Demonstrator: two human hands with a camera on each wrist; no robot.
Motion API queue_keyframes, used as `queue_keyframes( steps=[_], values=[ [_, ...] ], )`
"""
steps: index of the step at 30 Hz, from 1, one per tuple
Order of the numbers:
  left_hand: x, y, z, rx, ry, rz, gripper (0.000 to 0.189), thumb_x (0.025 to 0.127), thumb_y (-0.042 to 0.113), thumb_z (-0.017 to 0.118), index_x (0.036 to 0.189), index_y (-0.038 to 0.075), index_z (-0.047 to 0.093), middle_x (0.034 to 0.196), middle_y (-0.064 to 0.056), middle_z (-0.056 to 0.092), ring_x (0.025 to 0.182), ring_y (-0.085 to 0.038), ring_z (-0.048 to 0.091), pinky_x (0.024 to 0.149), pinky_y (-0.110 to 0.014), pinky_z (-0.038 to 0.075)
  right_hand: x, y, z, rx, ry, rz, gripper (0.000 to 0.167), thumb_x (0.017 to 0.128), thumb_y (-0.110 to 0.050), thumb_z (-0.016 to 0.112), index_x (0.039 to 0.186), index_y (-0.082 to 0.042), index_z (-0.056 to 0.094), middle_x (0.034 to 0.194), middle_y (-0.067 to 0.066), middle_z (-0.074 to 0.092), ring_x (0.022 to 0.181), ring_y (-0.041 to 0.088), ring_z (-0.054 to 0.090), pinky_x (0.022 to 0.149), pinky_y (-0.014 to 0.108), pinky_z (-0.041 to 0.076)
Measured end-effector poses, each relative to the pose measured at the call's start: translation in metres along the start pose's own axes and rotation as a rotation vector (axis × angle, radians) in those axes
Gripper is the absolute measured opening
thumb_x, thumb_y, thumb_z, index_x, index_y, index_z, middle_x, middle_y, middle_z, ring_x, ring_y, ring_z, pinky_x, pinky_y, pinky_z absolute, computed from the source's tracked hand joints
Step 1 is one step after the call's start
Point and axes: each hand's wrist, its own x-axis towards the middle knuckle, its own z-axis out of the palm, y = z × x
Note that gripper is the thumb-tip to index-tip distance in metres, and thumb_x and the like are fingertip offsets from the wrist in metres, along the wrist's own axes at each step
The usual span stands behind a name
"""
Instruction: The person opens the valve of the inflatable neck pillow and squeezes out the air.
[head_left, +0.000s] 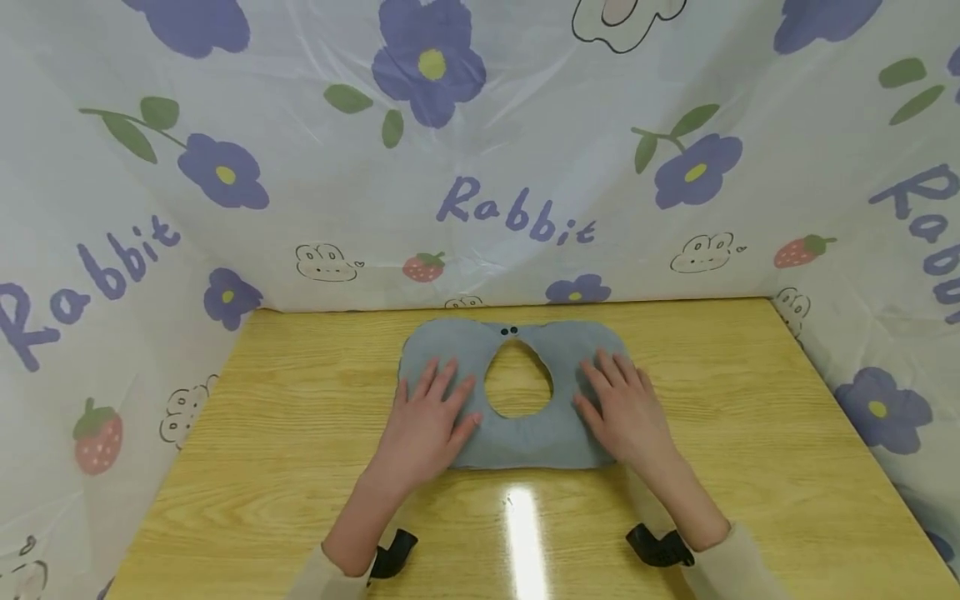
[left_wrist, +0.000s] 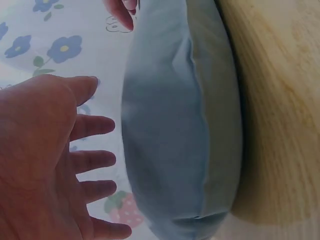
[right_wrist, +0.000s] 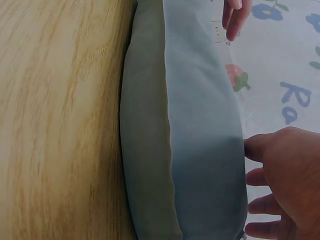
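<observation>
A grey-blue neck pillow (head_left: 540, 442) lies flat on the table, its two ends meeting at the far side by a pair of small dark snaps (head_left: 509, 331). An oval hole in its middle shows the wood beneath. Over the pillow's left part is my left hand (head_left: 427, 429), palm down with fingers spread. My right hand (head_left: 630, 412) is at the right part in much the same pose, fingers pointing away from me. Both wrist views show straight fingers right at the pillow's upper face and a seam (left_wrist: 202, 115) running along its near side.
The wooden table (head_left: 300, 400) reaches a white sheet (head_left: 517, 275) printed with purple flowers, strawberries and "Rabbit", which stands behind and on both sides. A black wrist mount (head_left: 393, 554) sits under the left wrist, another mount (head_left: 660, 546) under the right. Light glares on the near tabletop.
</observation>
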Motion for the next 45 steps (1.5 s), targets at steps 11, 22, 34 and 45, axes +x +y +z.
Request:
queue_keyframes(
  steps=[11,22,34,45],
  values=[
    [-0.005,-0.005,0.014,-0.014,0.022,-0.026,0.049,0.103,0.04,0.062,0.143,0.01,0.061,0.154,-0.022,0.045,0.144,-0.055,0.03,0.107,-0.072,0.033,-0.004,0.002,0.009,0.033,-0.014,0.01,0.052,0.101,-0.027,0.067,0.142,0.004,0.057,0.15,0.032,0.045,0.138,0.051,0.042,0.109,0.063,0.038],
    [-0.009,-0.012,0.018,-0.042,-0.013,-0.045,0.051,0.105,0.04,0.06,0.146,0.011,0.059,0.157,-0.02,0.041,0.147,-0.051,0.027,0.109,-0.073,0.03,-0.006,-0.002,0.011,0.037,-0.016,0.022,0.052,0.101,-0.028,0.067,0.142,0.003,0.058,0.151,0.03,0.046,0.138,0.049,0.043,0.107,0.064,0.039],
    [-0.014,-0.015,0.009,-0.042,0.027,-0.029,0.05,0.105,0.04,0.06,0.145,0.01,0.06,0.156,-0.021,0.043,0.148,-0.049,0.028,0.11,-0.071,0.031,-0.007,-0.005,0.003,0.052,-0.017,0.019,0.052,0.102,-0.029,0.066,0.144,0.001,0.057,0.152,0.028,0.045,0.138,0.048,0.043,0.108,0.063,0.039],
    [-0.023,0.004,-0.004,0.041,0.057,0.05,0.052,0.1,0.038,0.068,0.143,0.009,0.061,0.152,-0.021,0.047,0.145,-0.048,0.034,0.108,-0.069,0.035,-0.024,-0.02,-0.005,0.022,0.03,-0.043,0.053,0.099,-0.028,0.07,0.144,-0.001,0.058,0.151,0.027,0.047,0.138,0.046,0.045,0.105,0.063,0.042]
  ],
)
